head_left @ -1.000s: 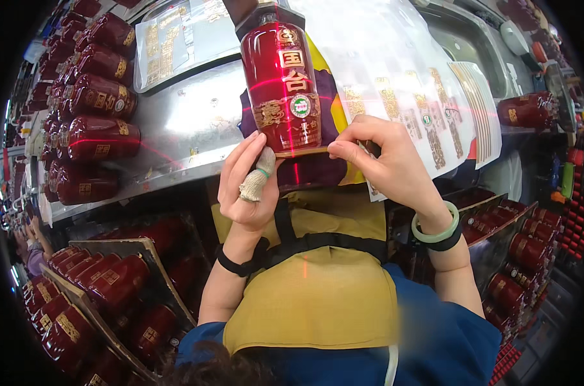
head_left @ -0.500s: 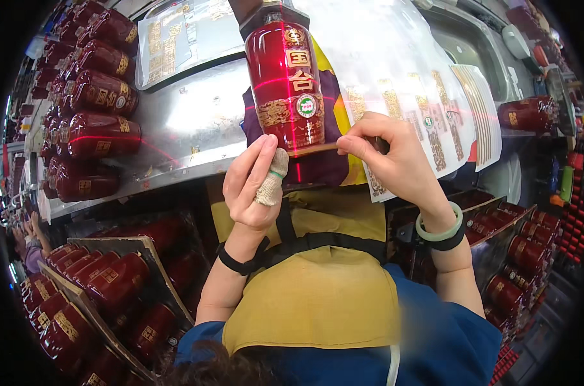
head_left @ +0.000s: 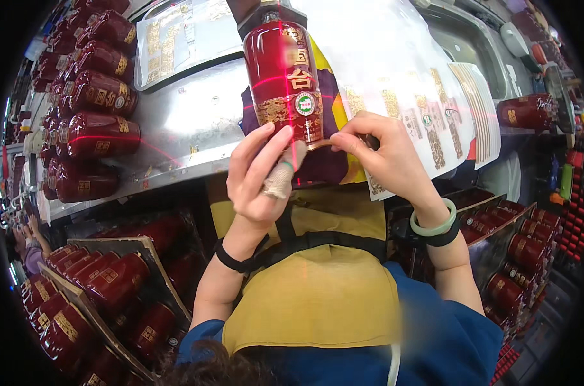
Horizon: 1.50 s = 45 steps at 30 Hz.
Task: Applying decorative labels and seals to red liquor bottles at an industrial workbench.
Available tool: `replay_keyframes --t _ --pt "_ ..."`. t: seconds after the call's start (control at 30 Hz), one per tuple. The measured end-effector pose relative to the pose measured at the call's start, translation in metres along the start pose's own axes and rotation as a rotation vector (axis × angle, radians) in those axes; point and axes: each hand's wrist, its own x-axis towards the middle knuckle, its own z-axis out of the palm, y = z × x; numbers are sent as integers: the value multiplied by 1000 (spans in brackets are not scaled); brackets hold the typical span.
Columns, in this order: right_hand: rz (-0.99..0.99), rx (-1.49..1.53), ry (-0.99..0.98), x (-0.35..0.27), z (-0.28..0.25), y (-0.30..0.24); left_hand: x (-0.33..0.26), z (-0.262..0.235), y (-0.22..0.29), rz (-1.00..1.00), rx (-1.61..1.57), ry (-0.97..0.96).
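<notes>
A glossy dark-red bottle with gold lettering and a round green-and-white sticker lies with its base toward me, its neck at a dark holder. Red laser lines cross it. My left hand grips its base end: fingertips rest on the side, and the thumb, in a knitted cover, presses at the bottom edge. My right hand is closed in a pinch on the end of a thin gold strip that runs along the base. The strip's left part is hidden by my left thumb.
Purple-and-yellow cloth lies under the bottle. White sheets of gold stickers spread to the right, and a tray of stickers stands at the left. Red bottles stack at the left; crates of bottles flank me below.
My left hand has moved right and onto the bottle's base, its thumb now over the strip. My right hand has shifted slightly left with the strip's end, and less strip shows.
</notes>
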Motion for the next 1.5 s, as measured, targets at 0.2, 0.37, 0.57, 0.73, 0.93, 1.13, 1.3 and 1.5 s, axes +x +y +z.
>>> replay_keyframes --t 0.2,0.37,0.57,0.73,0.93,1.13,1.3,1.5 --pt "50 32 -33 -2 0 -16 -20 -3 -14 -73 -2 69" --pt "-22 48 14 -2 2 -6 -24 -6 -19 23 28 15" --pt "-1 33 1 -2 2 -7 -15 -2 -7 91 155 74" --pt "-1 48 26 -1 4 -5 -4 -2 -3 106 108 -24" --pt "4 59 -16 0 5 -9 -23 -1 -16 -48 -40 67" --pt "-36 6 19 -2 5 -5 -19 -8 -12 106 148 -13" --pt "-9 37 11 -1 5 -6 -17 2 -6 145 249 82" --pt "26 36 -3 1 5 -11 -13 -1 -10 20 38 12"
